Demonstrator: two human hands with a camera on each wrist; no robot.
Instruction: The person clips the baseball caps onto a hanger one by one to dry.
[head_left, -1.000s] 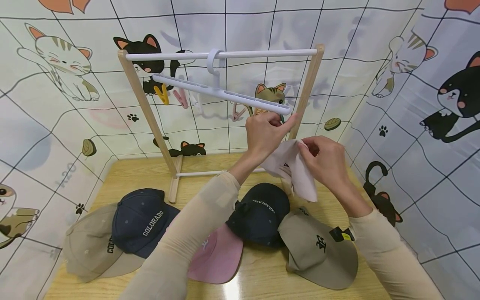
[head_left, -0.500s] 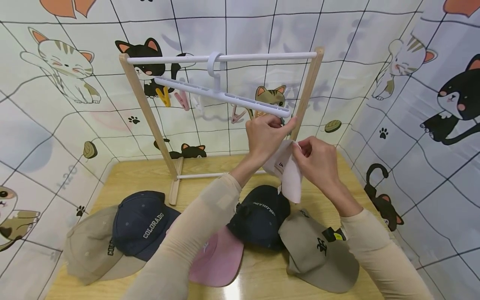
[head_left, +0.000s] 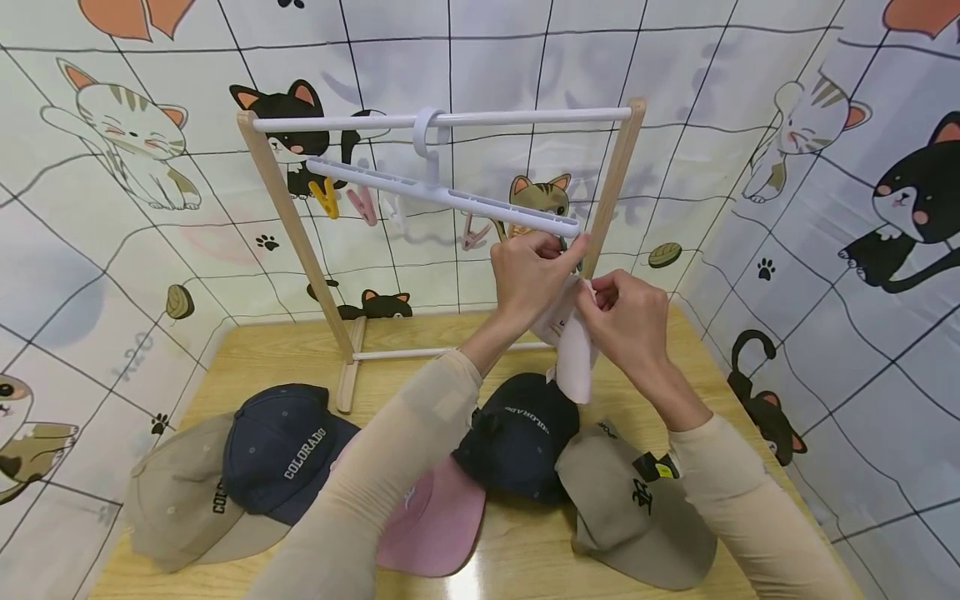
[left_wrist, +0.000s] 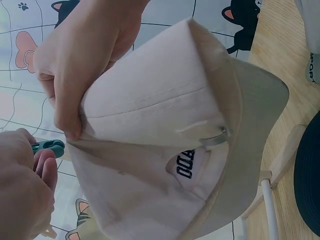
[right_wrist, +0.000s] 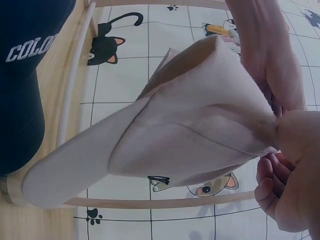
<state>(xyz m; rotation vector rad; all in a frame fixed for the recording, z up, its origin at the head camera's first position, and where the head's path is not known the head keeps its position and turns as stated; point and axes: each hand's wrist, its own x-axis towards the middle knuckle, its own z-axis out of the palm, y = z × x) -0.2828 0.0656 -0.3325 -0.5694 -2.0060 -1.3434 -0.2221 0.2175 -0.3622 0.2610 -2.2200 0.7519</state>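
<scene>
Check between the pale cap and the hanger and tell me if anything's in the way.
The left hand, pinching a green clip, is in the way: in the head view it sits at the low end of the hanger, above the pale cap that the right hand pinches. Nothing else visible stands between them.

Clip (left_wrist: pixel 56 144) partly hidden in left hand (left_wrist: pixel 22 182)

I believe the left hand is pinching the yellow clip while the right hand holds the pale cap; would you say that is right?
Not quite: the left hand is pinching a green clip, as the left wrist view shows, not the yellow one. The right hand does hold the pale cap.
</scene>
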